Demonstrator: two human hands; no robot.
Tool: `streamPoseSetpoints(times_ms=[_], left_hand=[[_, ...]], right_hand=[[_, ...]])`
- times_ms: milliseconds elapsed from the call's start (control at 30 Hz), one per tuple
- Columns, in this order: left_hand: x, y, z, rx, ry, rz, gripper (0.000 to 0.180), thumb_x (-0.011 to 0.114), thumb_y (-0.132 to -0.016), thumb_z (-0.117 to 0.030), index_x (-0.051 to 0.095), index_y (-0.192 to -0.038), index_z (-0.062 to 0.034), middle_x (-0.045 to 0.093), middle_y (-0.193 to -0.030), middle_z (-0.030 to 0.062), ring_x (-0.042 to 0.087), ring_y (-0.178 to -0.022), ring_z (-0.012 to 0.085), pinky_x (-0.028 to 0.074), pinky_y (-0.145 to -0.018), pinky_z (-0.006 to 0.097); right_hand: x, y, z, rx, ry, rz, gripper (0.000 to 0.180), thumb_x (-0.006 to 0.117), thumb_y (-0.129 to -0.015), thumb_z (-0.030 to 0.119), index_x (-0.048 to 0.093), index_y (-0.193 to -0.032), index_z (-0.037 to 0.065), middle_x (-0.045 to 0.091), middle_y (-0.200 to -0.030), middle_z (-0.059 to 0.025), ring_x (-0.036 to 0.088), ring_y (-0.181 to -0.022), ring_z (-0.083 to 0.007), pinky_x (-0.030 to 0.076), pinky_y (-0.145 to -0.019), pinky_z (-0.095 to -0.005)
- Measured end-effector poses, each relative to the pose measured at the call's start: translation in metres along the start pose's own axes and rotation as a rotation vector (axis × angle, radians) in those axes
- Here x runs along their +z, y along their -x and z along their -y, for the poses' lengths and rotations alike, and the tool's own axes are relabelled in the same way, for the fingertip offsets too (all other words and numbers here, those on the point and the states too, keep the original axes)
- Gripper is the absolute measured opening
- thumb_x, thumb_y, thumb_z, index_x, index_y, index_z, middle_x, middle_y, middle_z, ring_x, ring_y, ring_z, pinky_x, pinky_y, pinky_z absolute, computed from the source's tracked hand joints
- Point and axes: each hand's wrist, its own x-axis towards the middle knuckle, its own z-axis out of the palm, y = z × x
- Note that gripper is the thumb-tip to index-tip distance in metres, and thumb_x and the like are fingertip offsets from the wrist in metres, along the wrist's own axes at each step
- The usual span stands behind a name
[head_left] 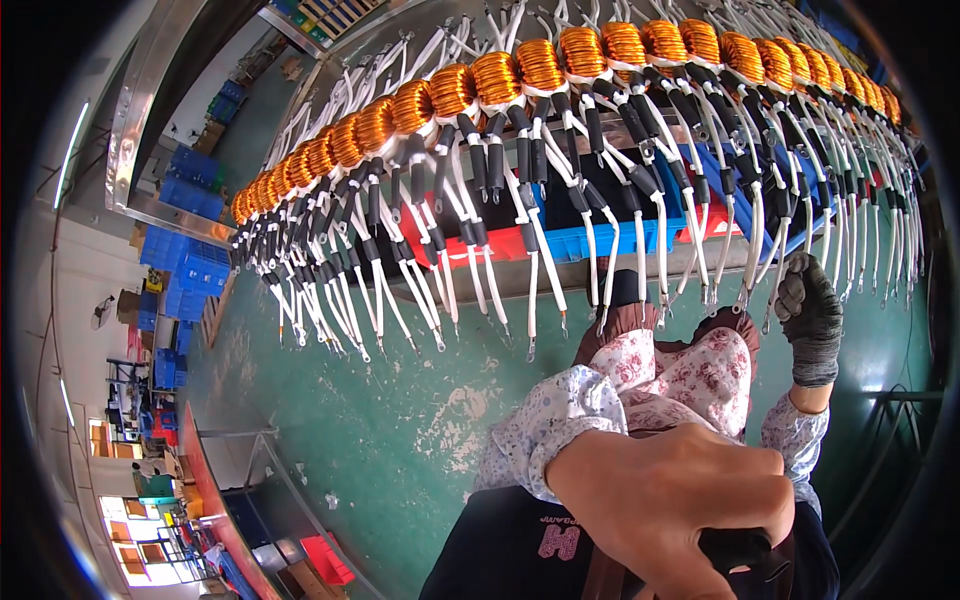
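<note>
A long curved row of copper-wound coils (560, 60) hangs across the upper part of the view, each with white leads (530, 260) and black sleeves (495, 160) dangling below it, ending in small metal tips. The right hand (810, 315), in a grey knit glove, reaches up with the forearm near vertical and its fingers curled about the lower ends of a few white leads toward the right end of the row — it seems closed on them, though how many it has is too small to tell.

The left hand (680, 500) is bare, low in the view and very near the camera, knuckles up, closed in a loose fist on a dark object (745, 550) of which only a part shows; its kind cannot be told. Both forearms wear floral sleeves (690, 375).

Behind the leads stand blue bins (600, 235) and red bins (470, 245) on a metal shelf — the dangling leads hang in front of them like a curtain. Beneath is a worn green floor (400, 420), open to the left of the arms. Far left, stacked blue crates (190, 270) line the wall; a red tray (325, 560) lies at the bottom.
</note>
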Motion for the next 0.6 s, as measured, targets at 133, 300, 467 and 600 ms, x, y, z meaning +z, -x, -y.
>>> streamPoseSetpoints(times_ms=[133, 300, 467, 600], left_hand=[[0.013, -0.015, 0.01, 0.412, -0.089, -0.121, 0.023, 0.062, -0.079, -0.015, 0.065, -0.102, -0.0162, 0.045, -0.08, 0.0064, 0.048, -0.059, 0.0168, 0.038, -0.046, 0.024], [-0.016, 0.001, 0.031, -0.035, -0.168, 0.068, 0.036, 0.053, -0.085, -0.011, 0.043, -0.119, -0.0018, 0.054, -0.085, 0.013, 0.056, -0.068, 0.0229, 0.047, -0.06, 0.031], [-0.035, 0.025, 0.077, -0.479, 0.036, -0.443, 0.084, 0.055, -0.084, -0.002, -0.002, -0.143, -0.0155, 0.053, -0.083, 0.003, 0.048, -0.062, 0.0059, 0.038, -0.053, 0.02], [-0.038, 0.031, 0.086, -0.533, 0.057, -0.446, 0.092, 0.055, -0.082, 0.003, -0.01, -0.142, -0.0174, 0.052, -0.089, 0.0037, 0.047, -0.063, 0.0043, 0.038, -0.054, 0.017]], right_hand=[[0.005, 0.007, 0.003, -0.014, 0.015, -0.06, 0.024, 0.04, -0.095, 0.027, 0.048, -0.096, 0.005, 0.041, -0.062, 0.0023, 0.038, -0.051, -0.0082, 0.033, -0.048, -0.0232], [0.013, 0.014, 0.0, -0.065, 0.103, -0.123, 0.03, 0.049, -0.091, 0.032, 0.051, -0.098, 0.003, 0.049, -0.067, 0.0008, 0.043, -0.052, -0.0087, 0.037, -0.05, -0.0224], [0.089, 0.031, 0.01, -0.162, 0.613, -0.146, 0.038, 0.064, -0.08, 0.034, 0.059, -0.097, 0.0, 0.057, -0.083, -0.0054, 0.055, -0.071, -0.0135, 0.045, -0.065, -0.025], [0.099, 0.019, -0.005, -0.404, 0.847, 0.072, 0.036, 0.071, -0.075, 0.023, 0.061, -0.101, 0.001, 0.06, -0.093, -0.0093, 0.056, -0.09, -0.0199, 0.044, -0.08, -0.0329]])
